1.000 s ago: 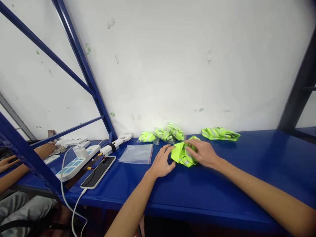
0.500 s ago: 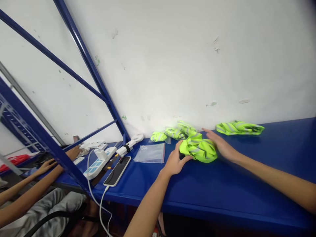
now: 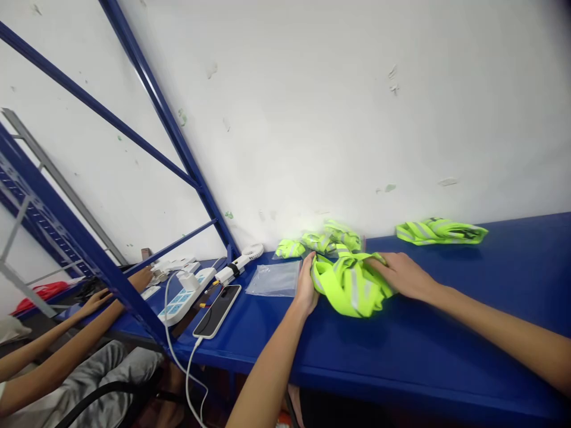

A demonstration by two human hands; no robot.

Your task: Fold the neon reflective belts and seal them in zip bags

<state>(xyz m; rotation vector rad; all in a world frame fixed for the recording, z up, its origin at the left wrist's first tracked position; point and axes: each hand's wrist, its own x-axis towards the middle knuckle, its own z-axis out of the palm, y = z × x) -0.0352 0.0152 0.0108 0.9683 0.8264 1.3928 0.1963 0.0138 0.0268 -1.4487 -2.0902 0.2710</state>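
Observation:
A neon-yellow vest [image 3: 352, 285] with grey reflective stripes lies partly spread on the blue table [image 3: 401, 345]. My left hand [image 3: 307, 286] grips its left edge, fingers closed on the cloth. My right hand [image 3: 401, 274] holds its right edge, fingers curled on the fabric. The vest stretches between the two hands. A clear plastic bag [image 3: 275, 279] lies flat just left of my left hand.
Several bagged yellow vests [image 3: 323, 242] lie by the wall, another folded vest [image 3: 439, 232] at the right. A phone [image 3: 217, 303] on a cable, a white power strip [image 3: 185, 297] and a small white fan [image 3: 243, 260] lie left. Another person's arms [image 3: 66, 339] reach in at far left, behind a blue rack post [image 3: 89, 261].
The bundled vest has been pulled open and spread wider between my hands. My left hand moved up onto its left edge; my right hand closed on the right edge. The view shifted slightly.

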